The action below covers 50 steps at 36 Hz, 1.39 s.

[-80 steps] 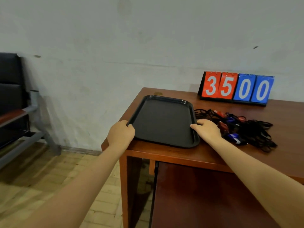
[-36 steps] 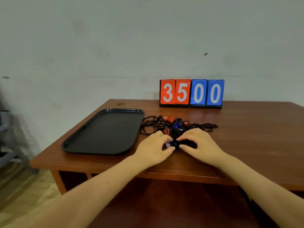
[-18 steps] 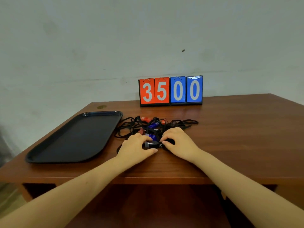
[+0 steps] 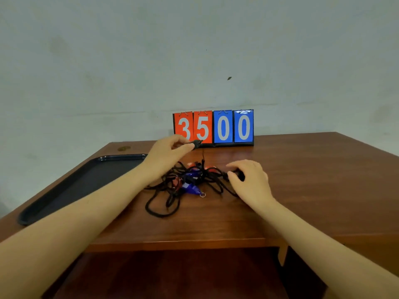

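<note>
My left hand hung above the tangled heap of black cords and red and blue plastic whistles, thumb and forefinger pinching a small black piece. Its thin black cord ran down into that heap. My right hand rested on the brown wooden desk just right of the heap, fingers curled round another black piece. A flat black plastic tray lay left of the heap, and a red-and-blue flip scoreboard stood behind it.

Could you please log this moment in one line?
left hand pinches cord end, raised; right hand grips second cord on table; whistles tangled between
</note>
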Each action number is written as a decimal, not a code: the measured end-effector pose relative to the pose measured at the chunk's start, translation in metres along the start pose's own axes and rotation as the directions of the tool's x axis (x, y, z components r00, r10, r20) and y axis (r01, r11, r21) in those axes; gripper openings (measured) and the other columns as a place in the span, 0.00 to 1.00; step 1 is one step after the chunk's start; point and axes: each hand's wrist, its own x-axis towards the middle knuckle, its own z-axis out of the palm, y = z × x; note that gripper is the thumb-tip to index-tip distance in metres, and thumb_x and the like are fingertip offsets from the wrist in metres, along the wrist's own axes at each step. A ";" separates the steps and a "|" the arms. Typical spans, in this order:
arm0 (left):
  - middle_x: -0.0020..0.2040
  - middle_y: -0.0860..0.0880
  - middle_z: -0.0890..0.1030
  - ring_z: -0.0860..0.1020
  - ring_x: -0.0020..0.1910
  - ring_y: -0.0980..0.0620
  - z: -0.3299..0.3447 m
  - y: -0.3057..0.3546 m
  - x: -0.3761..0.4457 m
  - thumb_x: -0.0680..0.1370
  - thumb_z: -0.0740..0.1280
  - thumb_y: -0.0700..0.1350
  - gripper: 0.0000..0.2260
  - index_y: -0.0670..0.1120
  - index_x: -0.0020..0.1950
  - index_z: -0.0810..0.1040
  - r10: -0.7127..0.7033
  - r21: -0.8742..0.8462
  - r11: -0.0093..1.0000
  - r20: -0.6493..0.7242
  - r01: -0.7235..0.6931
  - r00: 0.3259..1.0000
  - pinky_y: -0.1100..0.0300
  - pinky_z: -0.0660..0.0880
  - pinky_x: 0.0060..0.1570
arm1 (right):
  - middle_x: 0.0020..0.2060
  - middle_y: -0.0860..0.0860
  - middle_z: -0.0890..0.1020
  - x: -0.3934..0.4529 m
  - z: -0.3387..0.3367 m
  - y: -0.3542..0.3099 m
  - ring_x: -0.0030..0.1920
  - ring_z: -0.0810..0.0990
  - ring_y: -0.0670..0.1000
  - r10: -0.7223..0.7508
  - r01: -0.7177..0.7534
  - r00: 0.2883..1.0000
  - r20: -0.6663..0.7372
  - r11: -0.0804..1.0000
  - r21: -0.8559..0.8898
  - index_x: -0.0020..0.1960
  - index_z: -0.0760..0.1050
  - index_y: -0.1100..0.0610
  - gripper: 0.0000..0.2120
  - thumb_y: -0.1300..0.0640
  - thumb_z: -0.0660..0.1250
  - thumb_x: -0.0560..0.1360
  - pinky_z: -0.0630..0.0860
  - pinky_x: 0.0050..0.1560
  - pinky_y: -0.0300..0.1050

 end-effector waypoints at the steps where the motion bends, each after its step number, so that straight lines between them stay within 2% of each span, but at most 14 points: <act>1: 0.47 0.58 0.79 0.76 0.47 0.62 -0.001 0.007 0.005 0.79 0.65 0.51 0.05 0.52 0.52 0.78 0.017 -0.032 0.999 0.005 -0.017 1.000 0.68 0.68 0.44 | 0.63 0.41 0.74 0.003 -0.004 -0.010 0.68 0.66 0.44 -0.020 0.018 1.000 0.016 0.994 0.110 0.65 0.73 0.45 0.15 0.50 0.64 0.78 0.64 0.71 0.50; 4: 0.45 0.55 0.80 0.76 0.45 0.59 -0.004 0.023 0.016 0.79 0.64 0.51 0.06 0.52 0.51 0.79 0.030 -0.104 0.994 0.005 -0.030 1.000 0.64 0.71 0.45 | 0.64 0.38 0.70 0.015 -0.013 -0.045 0.65 0.66 0.39 -0.067 0.004 0.986 0.154 0.927 0.376 0.70 0.68 0.46 0.22 0.47 0.64 0.78 0.64 0.67 0.41; 10: 0.46 0.49 0.84 0.78 0.45 0.51 -0.022 0.027 0.030 0.82 0.59 0.45 0.08 0.44 0.52 0.76 -0.150 -0.463 0.879 -0.047 0.112 0.988 0.59 0.75 0.44 | 0.43 0.46 0.82 0.041 -0.014 -0.079 0.47 0.80 0.45 -0.012 -0.207 0.932 0.363 0.803 0.559 0.49 0.79 0.53 0.07 0.51 0.65 0.78 0.78 0.53 0.43; 13: 0.52 0.45 0.83 0.79 0.47 0.50 -0.030 0.021 0.032 0.82 0.58 0.45 0.09 0.42 0.55 0.75 -0.209 -0.517 0.841 -0.043 0.158 0.977 0.59 0.76 0.45 | 0.54 0.45 0.76 0.049 -0.007 -0.083 0.52 0.74 0.43 0.051 -0.189 0.959 0.280 0.848 0.495 0.60 0.72 0.49 0.14 0.49 0.67 0.76 0.71 0.46 0.35; 16: 0.52 0.46 0.83 0.78 0.49 0.50 -0.031 0.016 0.032 0.82 0.60 0.45 0.10 0.42 0.56 0.77 -0.189 -0.467 0.872 -0.042 0.148 0.981 0.54 0.76 0.51 | 0.65 0.46 0.70 0.055 0.008 -0.087 0.63 0.69 0.45 0.035 -0.134 0.974 0.223 0.887 0.441 0.72 0.64 0.50 0.28 0.48 0.68 0.76 0.66 0.58 0.38; 18: 0.48 0.50 0.81 0.76 0.46 0.54 -0.033 0.016 0.031 0.81 0.60 0.45 0.09 0.44 0.52 0.78 -0.182 -0.465 0.876 -0.071 0.129 0.981 0.56 0.75 0.50 | 0.67 0.47 0.71 0.057 0.019 -0.092 0.65 0.71 0.46 0.003 -0.135 0.954 0.299 0.896 0.423 0.72 0.65 0.51 0.25 0.48 0.65 0.77 0.66 0.59 0.37; 21: 0.48 0.50 0.79 0.76 0.45 0.57 -0.039 0.014 0.032 0.82 0.59 0.45 0.09 0.44 0.53 0.77 -0.199 -0.509 0.852 -0.103 0.120 0.975 0.58 0.74 0.52 | 0.55 0.46 0.80 0.054 0.030 -0.094 0.51 0.78 0.41 -0.006 -0.145 0.944 0.330 0.891 0.430 0.58 0.77 0.54 0.11 0.51 0.61 0.80 0.70 0.43 0.28; 26: 0.56 0.42 0.78 0.77 0.58 0.46 -0.067 -0.013 0.037 0.83 0.56 0.44 0.11 0.41 0.62 0.72 -0.376 -0.849 0.508 -0.068 0.144 0.924 0.57 0.74 0.55 | 0.31 0.51 0.78 0.058 0.033 -0.085 0.36 0.81 0.50 -0.013 -0.235 0.930 0.366 0.746 0.623 0.42 0.75 0.57 0.14 0.51 0.59 0.81 0.77 0.54 0.48; 33: 0.62 0.38 0.77 0.78 0.56 0.43 -0.113 -0.073 0.048 0.84 0.55 0.44 0.17 0.39 0.70 0.66 -0.571 -0.989 0.146 -0.061 0.028 0.818 0.54 0.74 0.57 | 0.25 0.49 0.71 0.092 0.005 -0.074 0.33 0.75 0.51 0.068 -0.193 0.970 0.233 0.797 0.572 0.33 0.68 0.55 0.19 0.49 0.60 0.80 0.75 0.54 0.46; 39: 0.60 0.39 0.78 0.78 0.59 0.44 -0.115 -0.105 0.042 0.83 0.58 0.42 0.09 0.38 0.59 0.69 -0.564 -0.999 0.015 0.026 0.042 0.825 0.56 0.75 0.56 | 0.22 0.47 0.64 0.128 -0.010 -0.070 0.24 0.64 0.47 0.254 -0.322 0.937 0.241 0.354 0.878 0.34 0.66 0.55 0.17 0.53 0.60 0.81 0.66 0.33 0.41; 42: 0.55 0.41 0.80 0.79 0.55 0.46 -0.104 -0.107 0.038 0.82 0.60 0.41 0.13 0.38 0.66 0.69 -0.532 -0.999 -0.021 0.053 0.049 0.845 0.56 0.75 0.54 | 0.21 0.46 0.64 0.142 -0.022 -0.083 0.21 0.62 0.45 0.266 -0.236 0.939 0.217 0.041 0.971 0.36 0.68 0.55 0.15 0.53 0.58 0.81 0.64 0.25 0.37; 44: 0.54 0.41 0.80 0.79 0.56 0.46 -0.096 -0.104 0.038 0.82 0.61 0.41 0.13 0.38 0.66 0.70 -0.527 -0.999 -0.025 0.050 0.044 0.848 0.56 0.75 0.55 | 0.22 0.46 0.64 0.147 -0.025 -0.091 0.21 0.61 0.45 0.242 -0.180 0.952 0.190 -0.062 0.982 0.38 0.69 0.55 0.14 0.54 0.56 0.82 0.62 0.21 0.36; 47: 0.55 0.41 0.81 0.79 0.59 0.45 -0.080 -0.093 0.035 0.82 0.61 0.42 0.10 0.40 0.60 0.73 -0.513 -0.999 0.015 0.016 0.028 0.858 0.56 0.75 0.58 | 0.22 0.46 0.64 0.136 -0.013 -0.098 0.22 0.60 0.45 0.190 -0.184 0.969 0.160 0.114 0.976 0.42 0.72 0.55 0.12 0.56 0.55 0.82 0.60 0.20 0.36; 50: 0.55 0.43 0.81 0.79 0.57 0.49 -0.057 -0.083 0.038 0.80 0.64 0.43 0.08 0.43 0.57 0.76 -0.530 -0.989 0.145 -0.059 0.022 0.846 0.59 0.75 0.56 | 0.24 0.47 0.64 0.118 0.013 -0.093 0.24 0.58 0.45 0.111 -0.184 0.983 0.146 0.580 0.794 0.48 0.76 0.58 0.11 0.58 0.55 0.81 0.57 0.23 0.38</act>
